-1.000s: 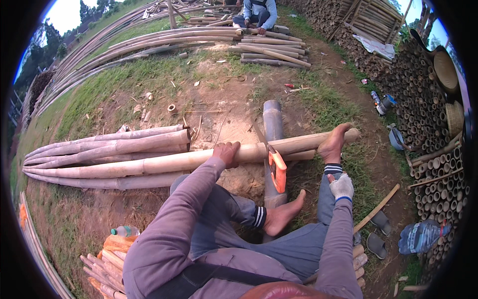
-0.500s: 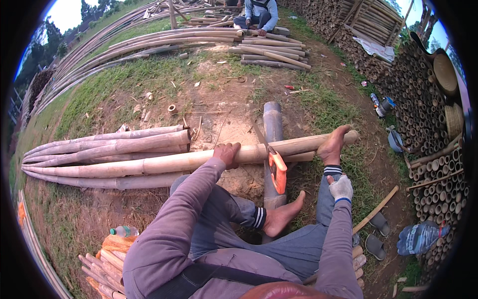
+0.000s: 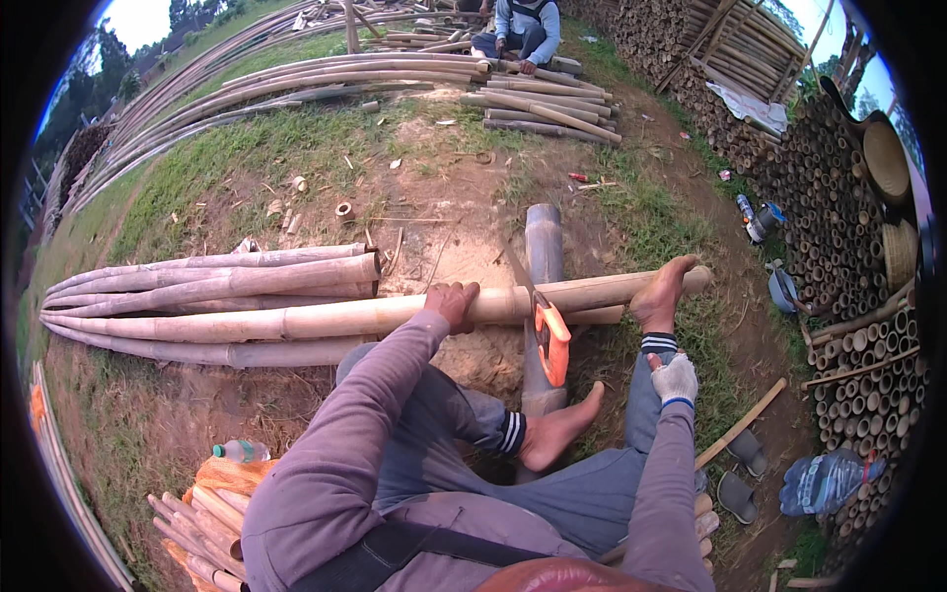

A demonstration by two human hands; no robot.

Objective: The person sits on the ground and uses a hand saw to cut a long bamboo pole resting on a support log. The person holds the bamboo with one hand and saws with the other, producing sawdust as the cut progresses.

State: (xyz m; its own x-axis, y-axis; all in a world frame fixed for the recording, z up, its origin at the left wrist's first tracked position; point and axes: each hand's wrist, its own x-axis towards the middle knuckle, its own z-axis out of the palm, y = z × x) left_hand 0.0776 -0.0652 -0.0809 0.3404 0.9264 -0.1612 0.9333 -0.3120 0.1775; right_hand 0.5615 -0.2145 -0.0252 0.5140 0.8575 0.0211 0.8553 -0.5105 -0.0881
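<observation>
My left hand (image 3: 452,305) is closed over the top of a long pale bamboo pole (image 3: 365,318), left of a handsaw. The handsaw (image 3: 554,347), with an orange handle, stands unheld against the pole, its blade slanting across it to the far side. Beneath the pole lies a thick grey bamboo log (image 3: 544,247) as a support. My bare right foot (image 3: 663,296) presses on the pole's right end. My right hand (image 3: 675,379), in a white glove, rests at my right shin with fingers curled; what they hold, if anything, is hidden.
Several cut poles (image 3: 207,276) lie at left. A plastic bottle (image 3: 240,451) sits by short bamboo pieces (image 3: 197,533). At right are sandals (image 3: 737,496), a large water bottle (image 3: 824,483) and stacked bamboo (image 3: 819,187). Another person (image 3: 523,30) sits far off beside poles.
The view has shifted slightly. Both hands, the saw and the pole keep their places relative to each other.
</observation>
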